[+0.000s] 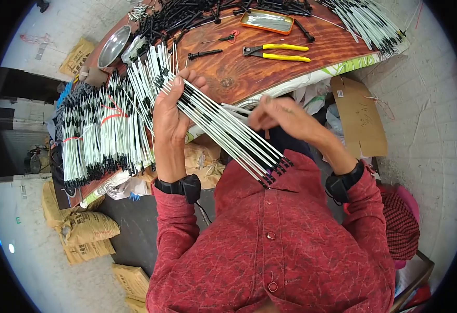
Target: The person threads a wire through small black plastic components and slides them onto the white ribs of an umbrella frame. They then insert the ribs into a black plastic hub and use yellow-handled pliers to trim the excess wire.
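Note:
My left hand (173,107) grips a fanned bundle of thin white rods (226,130) with black end pieces, its thumb lying across them near the upper end. The bundle slants down to the right, and its lower black tips reach in front of my red shirt. Just right of the bundle is my right hand (285,119), its fingers bent and blurred by motion. A pale strip (234,108) runs between the rods and those fingers; whether the hand holds it does not show clearly.
On the wooden table (228,81) lie yellow-handled pliers (276,52), an orange-rimmed tin (266,22) of thin metal pieces and a heap of black parts (186,21). Tied rod bundles (103,130) stand at the left; more rods (366,23) lie far right. A metal bowl (114,47) sits far left.

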`<state>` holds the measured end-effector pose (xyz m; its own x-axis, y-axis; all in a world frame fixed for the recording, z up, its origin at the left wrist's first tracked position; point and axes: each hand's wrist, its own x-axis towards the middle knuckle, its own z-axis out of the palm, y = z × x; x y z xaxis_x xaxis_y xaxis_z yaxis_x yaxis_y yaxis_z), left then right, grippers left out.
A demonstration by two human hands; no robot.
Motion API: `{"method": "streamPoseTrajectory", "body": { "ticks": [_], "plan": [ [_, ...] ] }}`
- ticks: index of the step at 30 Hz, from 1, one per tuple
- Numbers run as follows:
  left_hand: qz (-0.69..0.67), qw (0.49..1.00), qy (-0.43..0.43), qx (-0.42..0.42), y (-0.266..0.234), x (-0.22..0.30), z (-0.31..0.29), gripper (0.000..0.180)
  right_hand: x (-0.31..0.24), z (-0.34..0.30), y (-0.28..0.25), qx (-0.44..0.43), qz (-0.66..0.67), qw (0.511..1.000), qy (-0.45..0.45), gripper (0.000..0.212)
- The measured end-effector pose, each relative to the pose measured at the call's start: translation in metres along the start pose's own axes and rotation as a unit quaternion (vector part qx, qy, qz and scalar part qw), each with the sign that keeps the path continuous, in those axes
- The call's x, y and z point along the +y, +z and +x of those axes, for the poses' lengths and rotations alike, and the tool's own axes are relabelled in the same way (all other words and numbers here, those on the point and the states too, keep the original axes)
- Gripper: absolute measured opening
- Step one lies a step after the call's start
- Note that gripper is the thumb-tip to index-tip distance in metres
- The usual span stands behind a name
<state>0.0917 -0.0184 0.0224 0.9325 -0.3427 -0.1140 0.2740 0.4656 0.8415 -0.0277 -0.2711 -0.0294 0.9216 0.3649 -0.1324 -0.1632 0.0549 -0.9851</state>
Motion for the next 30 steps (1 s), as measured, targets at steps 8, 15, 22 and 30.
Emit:
{"method": "streamPoseTrajectory", "body": {
  "ticks": [8,15,22,30],
  "plan": [
    [0.127,0.989,0.030,-0.073,0.062,0.021,-0.019,0.028,-0.036,0.016,0.045,-0.157,0.210,0.965,0.007,0.068],
    [0.193,0.915,0.269,-0.232,0.081,0.053,-0.027,0.024,-0.093,0.041,0.035,-0.130,-0.107,0.986,0.000,0.049],
    [0.300,0.899,0.211,-0.241,0.037,-0.004,-0.008,0.017,0.018,0.064,0.027,-0.059,0.015,0.998,-0.011,0.052],
    [0.332,0.878,0.226,-0.259,0.007,-0.045,-0.011,0.016,-0.007,0.011,-0.019,0.074,-0.099,0.983,-0.136,0.041]
  ]
}}
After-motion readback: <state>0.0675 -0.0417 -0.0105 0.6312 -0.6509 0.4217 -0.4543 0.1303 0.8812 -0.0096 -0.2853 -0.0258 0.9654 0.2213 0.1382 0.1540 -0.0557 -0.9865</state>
